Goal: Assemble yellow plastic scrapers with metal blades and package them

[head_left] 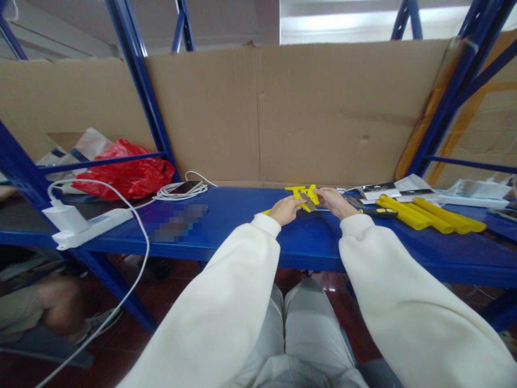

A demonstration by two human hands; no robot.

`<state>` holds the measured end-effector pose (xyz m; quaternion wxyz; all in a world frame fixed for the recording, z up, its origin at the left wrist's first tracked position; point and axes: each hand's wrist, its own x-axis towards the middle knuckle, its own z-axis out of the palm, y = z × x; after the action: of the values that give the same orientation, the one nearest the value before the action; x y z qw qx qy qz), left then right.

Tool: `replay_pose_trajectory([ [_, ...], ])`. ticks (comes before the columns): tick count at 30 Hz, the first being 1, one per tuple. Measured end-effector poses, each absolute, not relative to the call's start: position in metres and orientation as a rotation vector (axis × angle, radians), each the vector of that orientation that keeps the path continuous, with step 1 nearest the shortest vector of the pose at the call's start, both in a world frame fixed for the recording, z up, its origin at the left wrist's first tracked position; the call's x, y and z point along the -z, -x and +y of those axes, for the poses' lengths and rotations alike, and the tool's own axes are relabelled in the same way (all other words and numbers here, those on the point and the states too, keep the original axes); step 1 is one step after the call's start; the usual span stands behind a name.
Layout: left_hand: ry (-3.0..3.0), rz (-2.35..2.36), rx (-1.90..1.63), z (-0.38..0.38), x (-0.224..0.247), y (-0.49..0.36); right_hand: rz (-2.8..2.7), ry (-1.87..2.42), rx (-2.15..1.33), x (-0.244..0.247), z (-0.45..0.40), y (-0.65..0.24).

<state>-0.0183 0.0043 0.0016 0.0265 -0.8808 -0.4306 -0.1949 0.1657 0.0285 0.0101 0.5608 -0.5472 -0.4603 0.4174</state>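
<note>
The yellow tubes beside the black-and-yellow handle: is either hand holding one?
No, the yellow tubes lie on the blue bench, apart from the left hand and the right hand.

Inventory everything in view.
Plastic parts: count unclear, yellow, between hands
Flat piece: 1, greyish, among those
Tubular pieces: about three, yellow, right
Tool handle: 1, mostly black, right
Packets: several, black-white, right
Power strips: 2, white, left and right
Charger: 1, white, on left strip
Coiled cable: 1, white, back left
Pixelated item: 1, brownish, left
Bags: several, red and pale, left
Cardboard panels: several, brown, back
Bench: 1, blue, centre
Posts: several, blue, both sides
Person's leg: 1, beige shorts, left
Left hand, right hand: one each, bare, centre
Sleeves: 2, white, foreground
Trousers: grey, below
</note>
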Motion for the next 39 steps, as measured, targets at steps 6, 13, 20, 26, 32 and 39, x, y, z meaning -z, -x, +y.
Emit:
replay_pose_trajectory([
  [6, 2.733, -1.332, 0.601, 0.007, 0.0, 0.019, -1.104, 1.298, -0.984, -0.01, 0.028, -0.166],
  [13, 2.724, -1.323, 0.592, 0.006, -0.001, 0.019, -1.111, 1.302, -0.991, -0.013, 0.024, -0.163],
  [20, 2.717, -1.31, 0.627, 0.009, 0.002, 0.018, -1.106, 1.299, -0.978, -0.011, 0.027, -0.165],
  [26, 2.732, -1.297, 0.661, 0.011, 0.003, 0.019, -1.128, 1.3, -0.967, -0.012, 0.025, -0.165],
  [32, 2.729, -1.359, 0.741, 0.016, 0.008, 0.018, -1.222, 1.326, -0.905, -0.011, 0.026, -0.164],
  [39, 2.736, -1.381, 0.726, 0.016, 0.007, 0.017, -1.352, 1.392, -0.768, -0.009, 0.027, -0.163],
])
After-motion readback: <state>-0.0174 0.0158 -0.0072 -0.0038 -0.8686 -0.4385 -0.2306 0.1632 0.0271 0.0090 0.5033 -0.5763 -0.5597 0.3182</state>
